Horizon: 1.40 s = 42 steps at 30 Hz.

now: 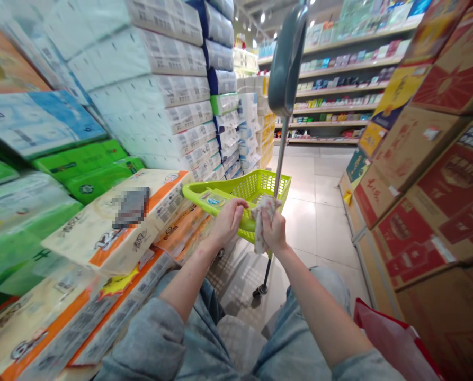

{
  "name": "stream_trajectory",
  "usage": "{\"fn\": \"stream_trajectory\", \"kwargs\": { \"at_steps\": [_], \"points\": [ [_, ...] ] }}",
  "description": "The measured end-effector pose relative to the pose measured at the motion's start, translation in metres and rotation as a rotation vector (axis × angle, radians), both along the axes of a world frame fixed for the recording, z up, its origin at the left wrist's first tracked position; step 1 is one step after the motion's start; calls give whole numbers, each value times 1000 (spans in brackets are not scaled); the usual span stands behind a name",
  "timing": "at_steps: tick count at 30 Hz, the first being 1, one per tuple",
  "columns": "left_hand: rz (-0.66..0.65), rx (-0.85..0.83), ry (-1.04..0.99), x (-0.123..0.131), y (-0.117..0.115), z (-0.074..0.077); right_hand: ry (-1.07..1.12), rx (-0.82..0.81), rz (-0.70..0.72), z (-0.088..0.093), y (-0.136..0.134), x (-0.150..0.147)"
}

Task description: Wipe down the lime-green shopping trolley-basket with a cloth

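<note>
A lime-green plastic basket (262, 182) with slotted walls belongs to a wheeled shopping trolley in front of my knees. A metal pole (284, 143) rises past it to a grey handle (286, 69), and a small caster (260, 290) touches the floor below. My right hand (274, 228) grips a crumpled, pale patterned cloth (261, 241) against the basket's near end, beside the pole. My left hand (229, 219) has its fingers curled at the near rim, just left of the cloth. Its fingertips are partly hidden, but it appears to hold the basket.
Stacked tissue packs (172, 84) form a wall on the left. A blurred dark object (132, 207) lies on a cream-and-orange pack (101, 256). Cartons (427, 196) line the right side, with a red-edged bag (395, 338) below. Shelves (335, 66) stand beyond the tiled aisle (319, 211).
</note>
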<state>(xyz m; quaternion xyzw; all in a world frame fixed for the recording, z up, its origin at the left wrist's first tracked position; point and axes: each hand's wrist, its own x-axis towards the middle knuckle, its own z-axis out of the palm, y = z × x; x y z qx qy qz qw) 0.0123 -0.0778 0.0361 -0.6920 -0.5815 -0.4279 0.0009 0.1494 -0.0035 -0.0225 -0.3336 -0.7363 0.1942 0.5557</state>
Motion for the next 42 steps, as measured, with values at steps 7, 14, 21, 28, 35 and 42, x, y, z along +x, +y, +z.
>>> {"fn": "stream_trajectory", "kwargs": {
  "at_steps": [7, 14, 21, 28, 35, 42],
  "points": [
    [235, 145, 206, -34, 6, -7, -111, -233, 185, 27, 18, 7],
    [467, 57, 352, -43, 11, -16, -45, 33, 128, 2, -4, 10],
    [481, 46, 368, -43, 8, -17, -494, 108, -126, 32, -34, 2],
    [466, 53, 378, -41, 6, -16, -667, 161, -272, 44, -49, -17],
    [472, 51, 364, -26, 3, -13, -623, 289, -184, 30, -27, -1],
    [334, 11, 440, -24, -2, -2, -728, 176, -146, 41, -5, 30]
  ]
}}
